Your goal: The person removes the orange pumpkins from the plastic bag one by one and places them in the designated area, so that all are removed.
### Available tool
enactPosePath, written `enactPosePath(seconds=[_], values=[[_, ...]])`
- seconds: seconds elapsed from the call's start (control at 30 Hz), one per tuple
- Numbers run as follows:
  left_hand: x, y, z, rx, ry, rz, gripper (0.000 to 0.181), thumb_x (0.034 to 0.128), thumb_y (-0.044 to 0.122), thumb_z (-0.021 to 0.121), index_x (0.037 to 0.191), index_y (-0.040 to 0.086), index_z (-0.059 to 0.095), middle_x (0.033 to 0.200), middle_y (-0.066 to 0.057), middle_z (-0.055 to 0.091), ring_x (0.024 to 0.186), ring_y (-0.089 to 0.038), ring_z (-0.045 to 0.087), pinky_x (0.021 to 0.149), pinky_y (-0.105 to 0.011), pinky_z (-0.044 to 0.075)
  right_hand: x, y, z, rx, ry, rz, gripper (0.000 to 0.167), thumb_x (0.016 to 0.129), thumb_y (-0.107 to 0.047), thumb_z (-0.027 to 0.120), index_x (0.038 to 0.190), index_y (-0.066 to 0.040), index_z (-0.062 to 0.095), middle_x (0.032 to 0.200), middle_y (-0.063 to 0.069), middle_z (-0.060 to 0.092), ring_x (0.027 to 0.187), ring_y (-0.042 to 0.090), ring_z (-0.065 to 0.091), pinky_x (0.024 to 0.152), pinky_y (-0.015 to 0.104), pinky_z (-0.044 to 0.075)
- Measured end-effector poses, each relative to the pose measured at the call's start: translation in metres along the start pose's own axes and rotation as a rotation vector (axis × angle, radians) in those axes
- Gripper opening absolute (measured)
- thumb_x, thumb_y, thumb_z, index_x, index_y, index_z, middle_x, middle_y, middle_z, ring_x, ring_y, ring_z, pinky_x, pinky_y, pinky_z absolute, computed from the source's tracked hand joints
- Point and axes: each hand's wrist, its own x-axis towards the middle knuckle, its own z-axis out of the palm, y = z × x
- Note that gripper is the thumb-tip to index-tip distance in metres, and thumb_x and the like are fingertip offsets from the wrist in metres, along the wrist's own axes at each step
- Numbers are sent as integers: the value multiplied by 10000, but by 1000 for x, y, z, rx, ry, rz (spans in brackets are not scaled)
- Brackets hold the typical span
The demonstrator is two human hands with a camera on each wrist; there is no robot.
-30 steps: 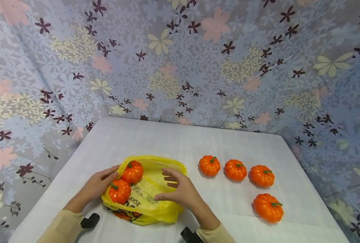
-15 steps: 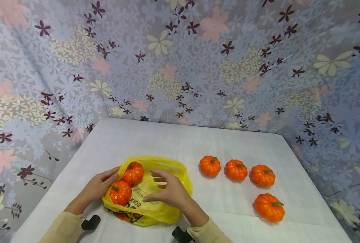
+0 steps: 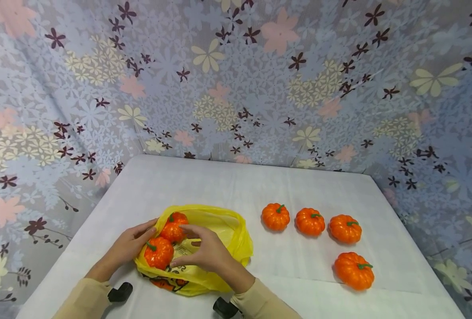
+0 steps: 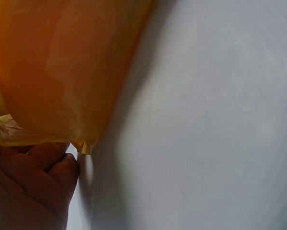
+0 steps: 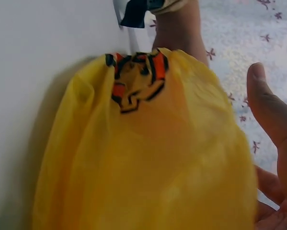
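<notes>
A yellow plastic bag [image 3: 204, 283] lies on its side with its mouth facing up, holding two shiny orange toy pumpkins [image 3: 159, 253] with green stems at its left end. My left hand [image 3: 126, 248] holds the bag's left rim, thumb beside the pumpkins; the left wrist view has its fingers [image 4: 62, 167] bent against the plastic. Over the bag's mouth, my right hand [image 3: 210, 254] is spread, its forefinger overlapping the rear pumpkin [image 3: 174, 228] and its thumb beside the front one. Whether it touches either I cannot tell. The right wrist view shows its thumb [image 5: 270, 103] apart from the bag.
Several more orange toy pumpkins stand right of the bag on the white table [image 3: 220, 181]: a row of three, with one pumpkin [image 3: 309, 222] in its middle, and a nearer pumpkin [image 3: 354, 271]. A floral curtain [image 3: 236, 88] hangs behind.
My right hand has moved left across the bag's mouth, towards the two pumpkins inside. The bag's right side has spread outward slightly. My left hand stays at the rim.
</notes>
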Motion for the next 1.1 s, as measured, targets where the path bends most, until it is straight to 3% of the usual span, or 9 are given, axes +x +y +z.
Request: enactPosePath(seconds=[0.4, 0.6, 0.73, 0.87, 1.1], values=[[0, 0, 0, 10, 15, 0, 649, 1034, 539, 474, 1513, 102, 474, 1537, -186, 424, 1412, -459, 352, 1105, -669, 278, 12, -4, 24, -66, 8, -26, 843, 684, -362, 950, 1402, -105, 590, 1282, -67, 611, 1137, 153, 599, 906, 290, 549], [-1, -1, 2, 0, 14, -22, 667, 1023, 561, 479, 1516, 113, 473, 1536, -188, 427, 1404, -453, 369, 1096, -661, 310, 16, -4, 36, -184, 39, -70, 860, 659, -440, 942, 1382, -126, 598, 1274, -66, 589, 1072, 99, 560, 902, 224, 509], [-1, 0, 3, -1, 3, -36, 673, 1017, 572, 481, 1520, 125, 469, 1536, -195, 426, 1400, -456, 374, 1087, -661, 327, 18, -3, 42, -226, 53, -50, 871, 662, -432, 938, 1400, -141, 578, 1315, -49, 555, 1083, 74, 538, 939, 221, 489], [-1, 0, 3, 1, 6, -36, 664, 1022, 563, 479, 1519, 123, 471, 1536, -196, 425, 1402, -458, 370, 1088, -662, 325, 18, -4, 46, -280, 64, -23, 863, 663, -443, 933, 1394, -148, 582, 1256, -62, 544, 1100, 61, 548, 969, 245, 490], [-2, 1, 2, 4, 8, -40, 670, 1024, 562, 475, 1517, 108, 469, 1540, -196, 418, 1413, -461, 350, 1094, -662, 306, 20, 0, 54, -424, 54, -58, 855, 692, -498, 900, 1394, -111, 604, 1183, -51, 516, 1079, 65, 563, 933, 216, 505]])
